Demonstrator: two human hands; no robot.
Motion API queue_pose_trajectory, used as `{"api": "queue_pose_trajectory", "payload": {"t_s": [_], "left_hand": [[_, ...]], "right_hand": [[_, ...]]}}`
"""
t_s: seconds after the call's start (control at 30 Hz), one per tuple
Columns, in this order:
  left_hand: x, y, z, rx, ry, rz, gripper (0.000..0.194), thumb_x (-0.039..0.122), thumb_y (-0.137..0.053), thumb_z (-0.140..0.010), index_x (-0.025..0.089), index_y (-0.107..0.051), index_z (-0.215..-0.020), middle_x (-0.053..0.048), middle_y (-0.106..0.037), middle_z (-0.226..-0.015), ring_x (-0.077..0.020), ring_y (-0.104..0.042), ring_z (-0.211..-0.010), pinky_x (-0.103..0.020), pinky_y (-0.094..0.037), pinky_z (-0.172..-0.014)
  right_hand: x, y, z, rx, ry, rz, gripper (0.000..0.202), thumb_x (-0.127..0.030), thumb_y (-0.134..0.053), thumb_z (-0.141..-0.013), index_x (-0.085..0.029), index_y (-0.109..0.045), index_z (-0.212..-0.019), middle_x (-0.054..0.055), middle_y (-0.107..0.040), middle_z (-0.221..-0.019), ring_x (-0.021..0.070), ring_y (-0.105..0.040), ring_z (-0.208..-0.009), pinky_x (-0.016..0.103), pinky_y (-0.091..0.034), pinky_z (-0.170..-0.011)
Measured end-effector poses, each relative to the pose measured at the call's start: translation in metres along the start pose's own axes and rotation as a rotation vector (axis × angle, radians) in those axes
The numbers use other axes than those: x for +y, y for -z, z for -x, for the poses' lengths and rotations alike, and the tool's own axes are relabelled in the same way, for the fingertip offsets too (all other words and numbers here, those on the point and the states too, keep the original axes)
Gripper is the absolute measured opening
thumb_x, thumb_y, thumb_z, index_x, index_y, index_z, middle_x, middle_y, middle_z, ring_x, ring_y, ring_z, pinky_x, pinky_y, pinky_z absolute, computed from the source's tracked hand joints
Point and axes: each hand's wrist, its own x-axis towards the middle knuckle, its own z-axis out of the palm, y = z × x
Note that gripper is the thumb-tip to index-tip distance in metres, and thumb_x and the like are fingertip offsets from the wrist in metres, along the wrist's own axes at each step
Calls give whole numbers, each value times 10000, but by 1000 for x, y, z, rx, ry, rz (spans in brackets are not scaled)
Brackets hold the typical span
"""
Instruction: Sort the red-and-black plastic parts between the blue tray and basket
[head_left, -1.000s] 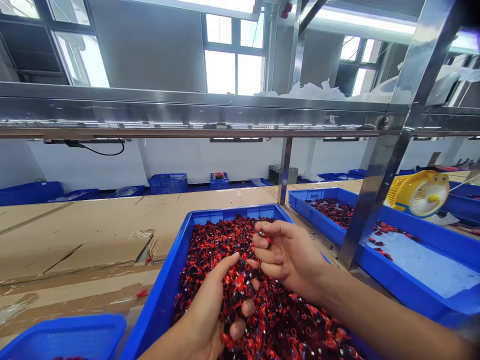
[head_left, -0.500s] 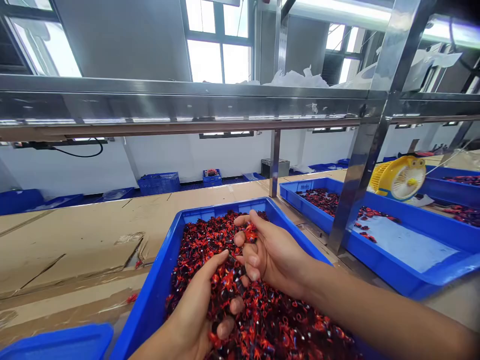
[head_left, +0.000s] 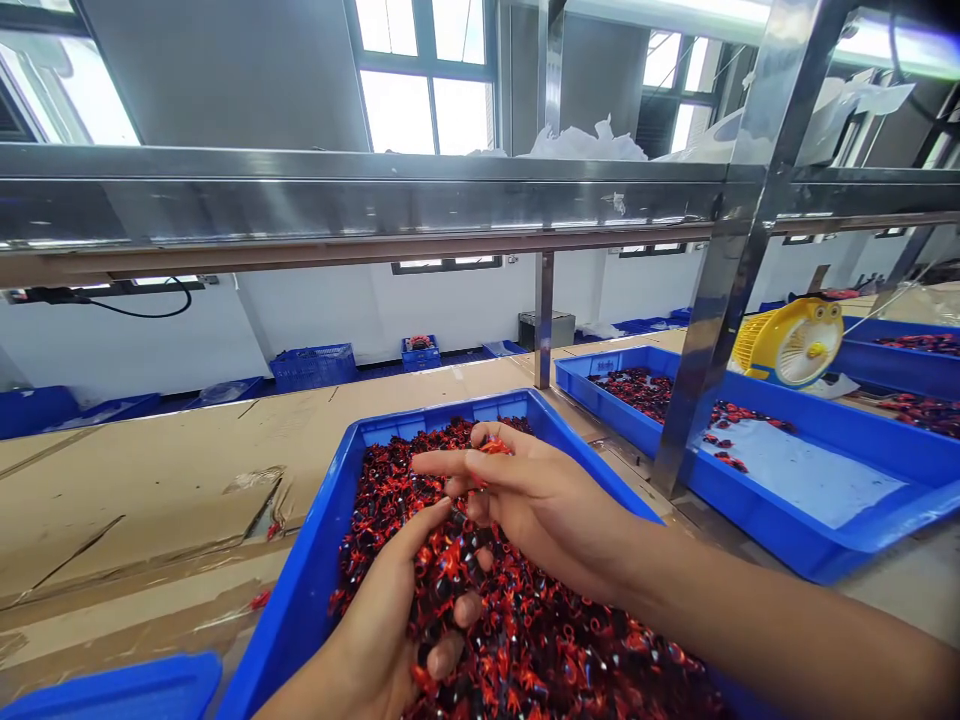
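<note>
A blue tray (head_left: 295, 560) full of small red and black pieces (head_left: 540, 640) lies in front of me. Over its left part my left hand (head_left: 397, 600) is cupped palm up, its curled fingers round a heap of these pieces. My right hand (head_left: 525, 485) reaches in from the right just above it, index finger and thumb stretched toward the left. Red pieces show between its fingers, which hide part of them. The two hands nearly meet at the left thumb tip.
Cardboard (head_left: 172, 470) covers the table. Another blue tray (head_left: 780, 525) with pieces and a white sheet lies right, behind a metal post (head_left: 694, 370). A yellow fan (head_left: 799, 342) stands there. A metal shelf beam (head_left: 360, 195) crosses above; a blue lid-like tray (head_left: 120, 690) sits lower left.
My right hand has turned and its finger and thumb now extend left, over the left thumb tip. The left hand stays cupped. The whole view has shifted slightly.
</note>
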Motion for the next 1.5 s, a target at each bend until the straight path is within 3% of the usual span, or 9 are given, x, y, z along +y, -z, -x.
{"api": "queue_pose_trajectory", "payload": {"t_s": [0.13,0.33,0.5,0.6,0.8,0.97,1.1,1.2,1.5], "left_hand": [[3,-6,2,30,-41,34,408,569,-561,-816,201,-635,-977,6,-522,-522,-88,-392,-381,-137,-229,-284],[4,-9,3,70,-30,31,410,546,-506,-845,160,-632,-900,-14,-551,-597,-67,-383,-367,-141,-253,-271],[0,-5,3,48,-64,31,375,474,-480,-860,134,-635,-828,-21,-539,-595,-68,-409,-392,-132,-255,-280],[1,-7,4,45,-56,35,417,530,-498,-848,137,-638,-860,-29,-558,-625,-73,-429,-405,-135,-255,-280],[6,-13,6,62,-3,11,402,564,-536,-825,179,-628,-895,-4,-544,-573,-63,-375,-342,-147,-217,-276],[4,-10,5,52,-53,35,339,535,-555,-823,224,-609,-948,-11,-622,-708,-72,-423,-364,-151,-234,-275],[2,-4,4,31,22,-41,459,586,-428,-860,165,-611,-838,-7,-539,-524,-50,-341,-278,-149,-197,-287],[2,-4,5,14,31,-51,471,574,-398,-870,157,-609,-813,-5,-523,-511,-42,-348,-273,-139,-188,-295],[3,-15,6,117,-85,84,344,534,-593,-783,197,-538,-743,22,-550,-635,-68,-445,-378,-124,-234,-252]], "right_hand": [[-1,-1,2,13,42,51,164,-216,-652,-845,-204,-490,-867,63,-662,-1124,67,-489,-571,197,-458,-466],[-1,2,-1,25,37,-56,171,-274,-621,-886,-198,-468,-890,127,-670,-1140,198,-684,-846,206,-485,-484],[1,7,-1,-13,-55,-57,96,-293,-487,-949,-198,-474,-953,151,-727,-947,220,-725,-722,231,-464,-489],[1,7,-1,-18,-47,-45,90,-272,-428,-961,-195,-474,-954,141,-728,-863,230,-717,-732,244,-456,-505],[-1,1,-1,122,64,64,100,-201,-571,-901,-199,-472,-888,65,-689,-1039,89,-588,-646,205,-445,-546],[1,1,-1,35,47,36,157,-223,-629,-866,-193,-477,-845,75,-662,-1096,117,-610,-673,197,-436,-458],[3,4,-1,8,-12,-6,206,-267,-672,-845,-189,-481,-843,62,-672,-933,164,-671,-729,171,-415,-424],[6,7,-2,-5,-78,-38,181,-284,-648,-869,-186,-496,-863,59,-669,-827,161,-679,-703,163,-409,-412],[8,8,-6,-139,-99,-109,163,-209,-654,-858,-180,-493,-869,40,-660,-879,129,-689,-700,171,-511,-554]]}}
